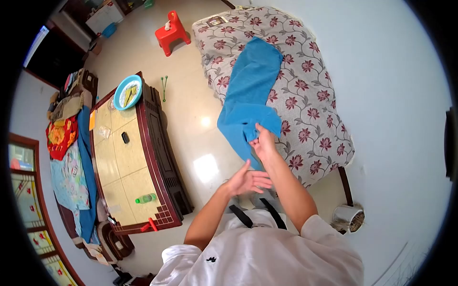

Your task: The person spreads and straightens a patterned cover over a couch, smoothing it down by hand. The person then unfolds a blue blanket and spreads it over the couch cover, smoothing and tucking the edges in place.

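Note:
A blue piece of cloth [252,71], perhaps a garment, lies lengthwise on the flower-patterned cover [305,105]. Its near end is bunched, and a narrow part hangs past the cover's left edge. My right hand [262,142] pinches the bunched near end, thumb and fingers closed on the fabric. Just below and to the left, my left hand [248,182] is held in the air with the palm turned up and fingers spread. Nothing is in it, and it looks apart from the cloth's hanging tip.
Left of me is a low tiled table [129,162] bearing a blue basin [139,99], a green bottle [146,198] and a small black object [125,137]. Behind it stands a sofa with cloths [71,171]. A red stool [171,34] is farther off; a white pot [350,217] stands by the wall.

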